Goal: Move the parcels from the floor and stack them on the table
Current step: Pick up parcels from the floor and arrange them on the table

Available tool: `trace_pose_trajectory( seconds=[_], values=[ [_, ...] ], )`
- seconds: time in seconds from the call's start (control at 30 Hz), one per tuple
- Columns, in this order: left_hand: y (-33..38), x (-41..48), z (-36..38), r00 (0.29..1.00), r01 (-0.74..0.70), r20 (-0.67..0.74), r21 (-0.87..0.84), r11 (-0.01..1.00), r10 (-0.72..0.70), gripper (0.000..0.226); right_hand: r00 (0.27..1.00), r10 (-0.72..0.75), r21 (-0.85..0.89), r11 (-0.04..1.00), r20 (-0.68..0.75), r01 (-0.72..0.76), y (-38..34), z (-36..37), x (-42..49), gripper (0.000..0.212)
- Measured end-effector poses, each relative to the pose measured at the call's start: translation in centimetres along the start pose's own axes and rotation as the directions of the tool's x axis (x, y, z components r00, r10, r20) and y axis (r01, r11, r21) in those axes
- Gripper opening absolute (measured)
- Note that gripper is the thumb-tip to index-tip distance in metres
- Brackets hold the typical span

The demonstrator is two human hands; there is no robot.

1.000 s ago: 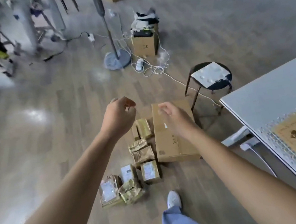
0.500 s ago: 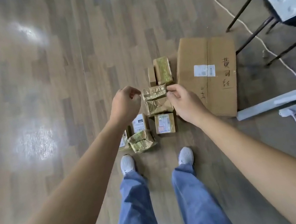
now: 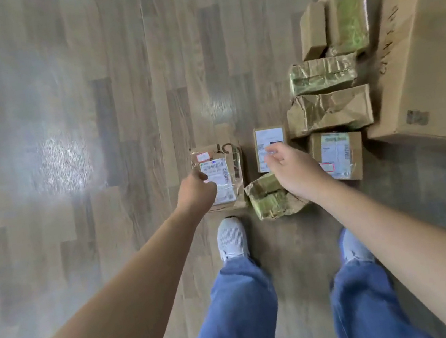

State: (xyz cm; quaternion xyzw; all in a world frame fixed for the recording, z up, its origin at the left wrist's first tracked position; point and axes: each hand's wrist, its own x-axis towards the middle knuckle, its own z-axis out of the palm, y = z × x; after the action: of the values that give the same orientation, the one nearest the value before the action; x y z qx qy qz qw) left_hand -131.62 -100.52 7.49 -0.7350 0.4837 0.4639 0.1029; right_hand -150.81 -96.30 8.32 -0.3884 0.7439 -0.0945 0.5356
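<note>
Head: left hand [image 3: 196,190] over labelled parcel [image 3: 226,169], grip unclear; right hand [image 3: 295,171] loose, empty; carton [image 3: 424,52] nearby

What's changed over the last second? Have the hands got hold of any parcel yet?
Both hands moved back from the middle gold parcel to the nearest row: left hand now over the film-wrapped labelled parcel, right hand over the small labelled box. No grip is clear yet. All parcels and the large carton lie where they were.
</note>
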Motion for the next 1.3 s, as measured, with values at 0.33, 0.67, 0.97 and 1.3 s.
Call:
trace_pose_trajectory(
  seconds=[0.33, 0.67, 0.97, 1.3],
  values=[
    [-8.2, 13.6, 4.6, 0.979, 0.141, 0.158, -0.059, 0.988, -0.131, 0.022, 0.985, 0.037, -0.218, 0.976, 0.167, 0.001, 2.6, 10.0, 14.2, 0.061],
    [0.8, 6.0, -3.9, 0.973, -0.164, -0.175, -0.046, 0.985, 0.154, 0.035, 0.999, 0.036, 0.070, 0.997, 0.004, -0.036, -6.0, 1.4, 6.6, 0.059],
    [25.2, -19.4, -16.4, 0.768, -0.632, -0.093, 0.042, 0.773, 0.633, 0.028, 0.843, 0.237, 0.308, 0.947, -0.483, -0.090, -16.8, -22.9, -18.9, 0.040],
    [41.5, -47.8, -12.9, 0.168, -0.981, 0.115, 0.121, 0.154, 0.979, 0.010, 0.580, 0.384, 0.491, 0.871, -0.719, 0.031, -11.2, -38.1, -48.4, 0.027]
  ],
)
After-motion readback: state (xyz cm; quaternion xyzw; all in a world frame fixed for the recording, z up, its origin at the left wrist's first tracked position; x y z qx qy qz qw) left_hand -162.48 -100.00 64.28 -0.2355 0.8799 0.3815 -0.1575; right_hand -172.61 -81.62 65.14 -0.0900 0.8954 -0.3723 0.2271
